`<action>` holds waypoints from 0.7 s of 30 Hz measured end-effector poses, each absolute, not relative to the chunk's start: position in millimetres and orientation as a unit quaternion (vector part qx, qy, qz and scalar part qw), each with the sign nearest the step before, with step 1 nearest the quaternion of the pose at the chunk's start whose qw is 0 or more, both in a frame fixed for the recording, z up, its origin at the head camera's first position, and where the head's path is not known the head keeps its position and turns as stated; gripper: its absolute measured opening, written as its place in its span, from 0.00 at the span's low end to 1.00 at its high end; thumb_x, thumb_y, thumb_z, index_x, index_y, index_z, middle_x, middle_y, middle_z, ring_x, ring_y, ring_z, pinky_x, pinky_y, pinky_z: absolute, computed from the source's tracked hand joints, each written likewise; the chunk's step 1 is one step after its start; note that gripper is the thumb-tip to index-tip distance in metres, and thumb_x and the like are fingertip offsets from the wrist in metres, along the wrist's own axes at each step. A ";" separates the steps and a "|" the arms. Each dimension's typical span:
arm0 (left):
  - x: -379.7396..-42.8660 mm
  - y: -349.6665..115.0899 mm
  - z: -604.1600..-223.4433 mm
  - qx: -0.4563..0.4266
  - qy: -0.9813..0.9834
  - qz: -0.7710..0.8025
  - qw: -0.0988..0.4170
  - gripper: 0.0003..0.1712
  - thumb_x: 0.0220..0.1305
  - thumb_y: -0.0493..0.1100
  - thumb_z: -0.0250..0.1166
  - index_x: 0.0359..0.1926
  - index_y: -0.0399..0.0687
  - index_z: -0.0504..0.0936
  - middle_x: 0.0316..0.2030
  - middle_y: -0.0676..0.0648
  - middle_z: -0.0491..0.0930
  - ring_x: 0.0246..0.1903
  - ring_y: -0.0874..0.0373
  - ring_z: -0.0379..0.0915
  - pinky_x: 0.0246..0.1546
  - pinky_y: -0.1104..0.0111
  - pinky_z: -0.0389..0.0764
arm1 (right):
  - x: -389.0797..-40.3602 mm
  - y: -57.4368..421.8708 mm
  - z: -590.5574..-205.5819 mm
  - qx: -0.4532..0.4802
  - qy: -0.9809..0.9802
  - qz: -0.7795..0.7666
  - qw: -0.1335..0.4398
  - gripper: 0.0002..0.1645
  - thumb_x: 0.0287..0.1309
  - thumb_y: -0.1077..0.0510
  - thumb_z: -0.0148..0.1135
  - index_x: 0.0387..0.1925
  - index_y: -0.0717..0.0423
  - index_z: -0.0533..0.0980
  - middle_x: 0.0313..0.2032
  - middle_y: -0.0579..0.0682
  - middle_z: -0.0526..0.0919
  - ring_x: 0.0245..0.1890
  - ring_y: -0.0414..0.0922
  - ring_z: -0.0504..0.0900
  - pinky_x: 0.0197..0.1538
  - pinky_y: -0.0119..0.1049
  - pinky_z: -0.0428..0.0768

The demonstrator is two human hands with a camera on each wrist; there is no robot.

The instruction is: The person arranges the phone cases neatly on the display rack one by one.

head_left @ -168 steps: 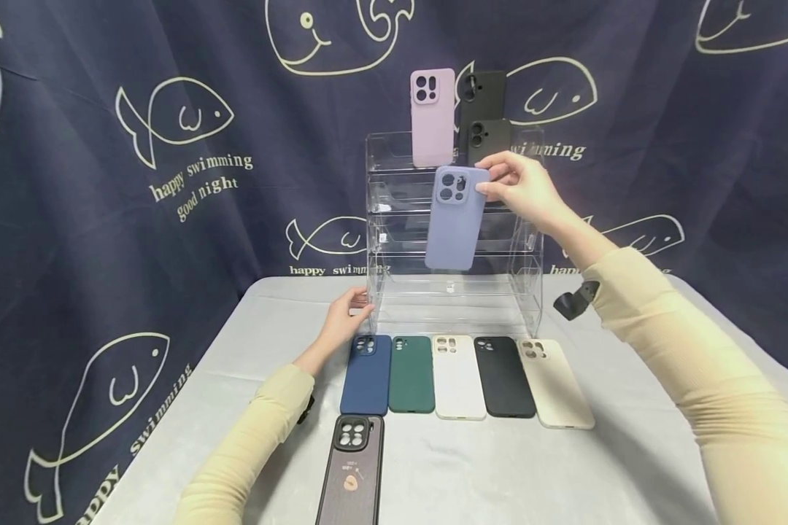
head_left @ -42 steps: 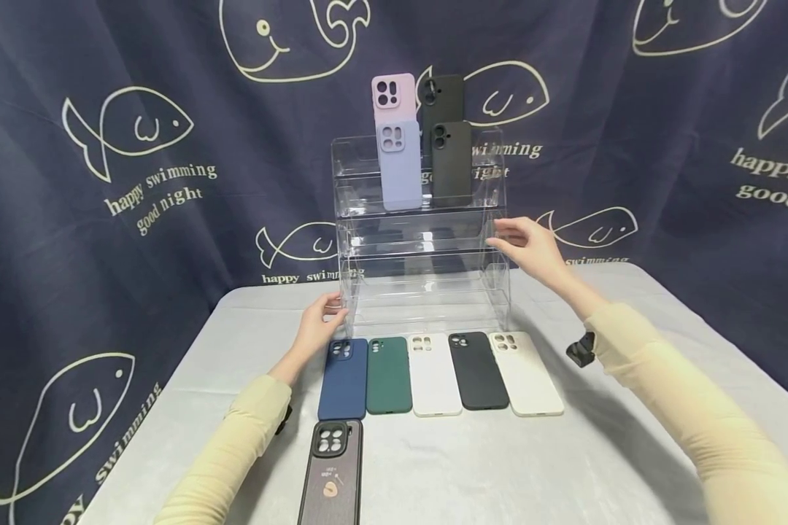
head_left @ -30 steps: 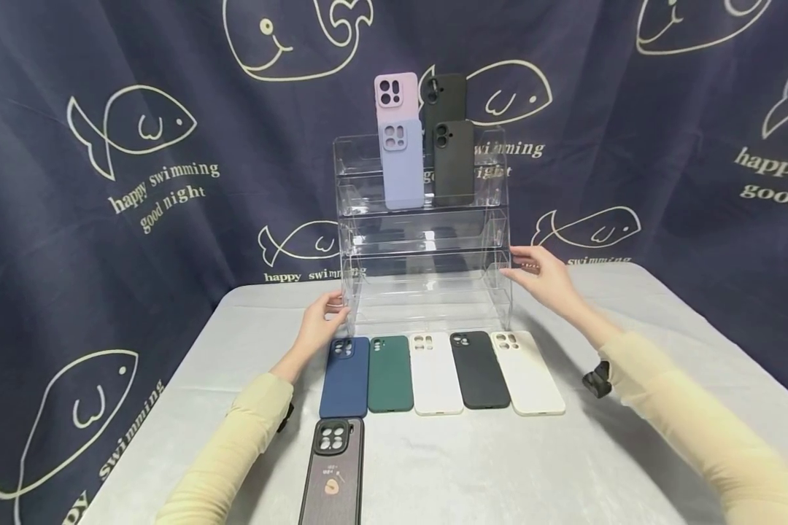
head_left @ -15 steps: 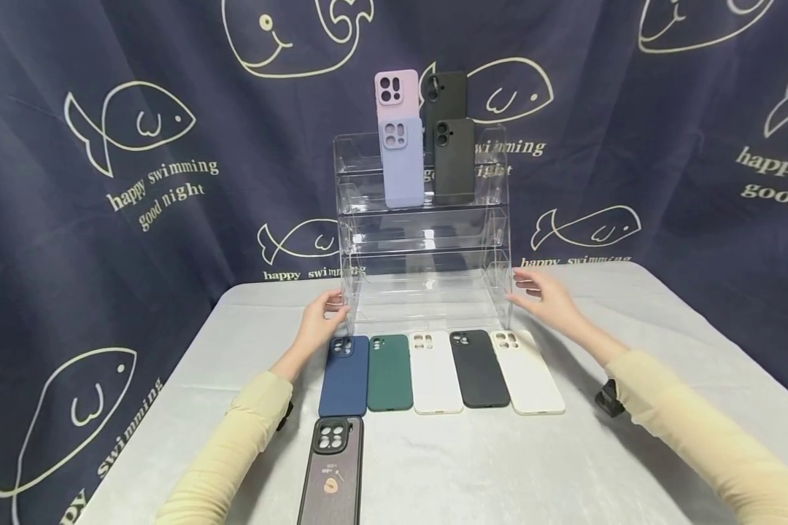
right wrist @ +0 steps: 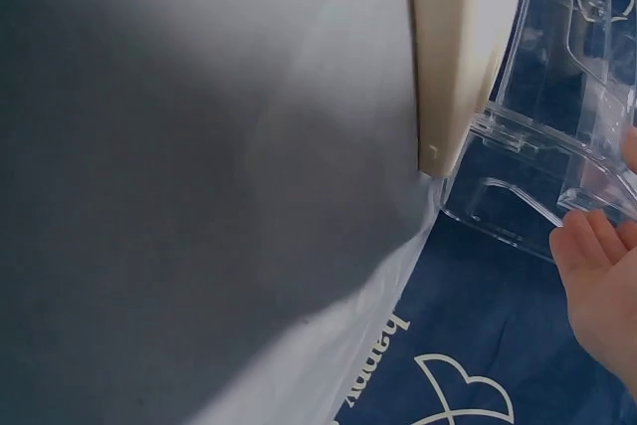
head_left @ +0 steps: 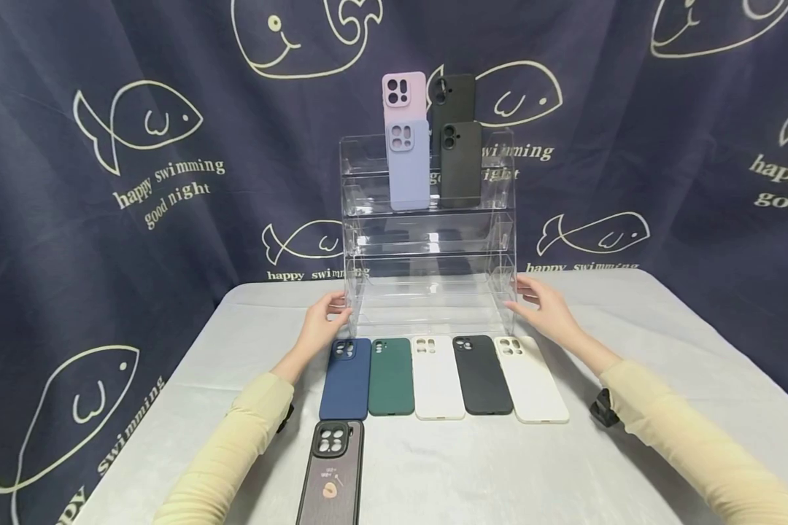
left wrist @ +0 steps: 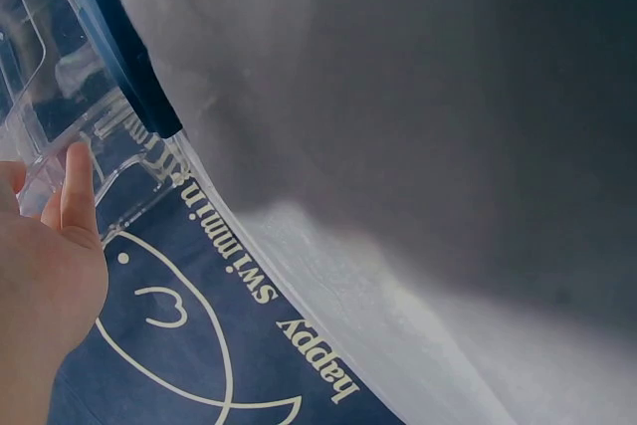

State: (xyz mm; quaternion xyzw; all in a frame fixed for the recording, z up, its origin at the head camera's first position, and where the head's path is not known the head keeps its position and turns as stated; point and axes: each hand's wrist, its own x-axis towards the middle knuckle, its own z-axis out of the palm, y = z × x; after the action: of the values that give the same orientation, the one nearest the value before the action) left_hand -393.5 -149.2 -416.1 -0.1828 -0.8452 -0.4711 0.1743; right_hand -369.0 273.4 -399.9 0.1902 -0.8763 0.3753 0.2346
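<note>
- The clear rack is stood toward 12 o'clock on the surface.
- Its sides are gripped, thumb against fingers, by the left hand at 8 o'clock and the right hand at 4.
- The lavender-blue case is propped before the pink case, near 12.
- The white case is laid flat at 6.

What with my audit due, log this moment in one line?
hands: at both sides of rack; rack: four phone cases; table: six phone cases
</note>
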 end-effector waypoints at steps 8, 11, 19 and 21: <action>-394.3 -149.5 -416.8 -0.181 -0.843 -0.476 0.171 0.22 0.60 0.35 0.63 0.55 0.32 0.73 0.45 0.33 0.79 0.43 0.42 0.79 0.41 0.66 0.85 | -369.7 271.3 -403.8 0.184 -0.867 0.390 0.250 0.28 0.58 0.63 0.61 0.57 0.73 0.67 0.51 0.71 0.75 0.51 0.64 0.75 0.55 0.53 0.76; -394.5 -149.7 -417.7 -0.179 -0.845 -0.476 0.166 0.22 0.60 0.36 0.63 0.55 0.33 0.72 0.45 0.34 0.79 0.43 0.43 0.79 0.41 0.67 0.85 | -371.3 271.9 -405.7 0.178 -0.865 0.396 0.251 0.26 0.59 0.63 0.60 0.57 0.73 0.67 0.51 0.70 0.75 0.51 0.63 0.76 0.55 0.50 0.77; -394.1 -148.8 -416.1 -0.174 -0.845 -0.480 0.159 0.23 0.60 0.36 0.63 0.56 0.33 0.72 0.46 0.33 0.79 0.44 0.42 0.79 0.42 0.66 0.85 | -373.8 273.1 -408.4 0.179 -0.863 0.399 0.254 0.27 0.58 0.63 0.62 0.57 0.72 0.68 0.52 0.70 0.76 0.50 0.64 0.77 0.53 0.46 0.77; -395.2 -148.4 -415.5 -0.176 -0.844 -0.479 0.162 0.23 0.60 0.35 0.63 0.56 0.33 0.72 0.46 0.33 0.79 0.44 0.42 0.79 0.42 0.65 0.85 | -374.4 273.2 -408.4 0.179 -0.863 0.398 0.256 0.27 0.58 0.63 0.62 0.57 0.72 0.68 0.52 0.70 0.76 0.50 0.63 0.78 0.52 0.46 0.78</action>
State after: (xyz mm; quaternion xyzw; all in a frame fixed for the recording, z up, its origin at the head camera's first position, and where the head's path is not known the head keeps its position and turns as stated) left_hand -395.2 -148.4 -415.5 -0.1763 -0.8444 -0.4792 0.1618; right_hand -374.4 273.2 -408.4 0.1793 -0.8626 0.3979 0.2557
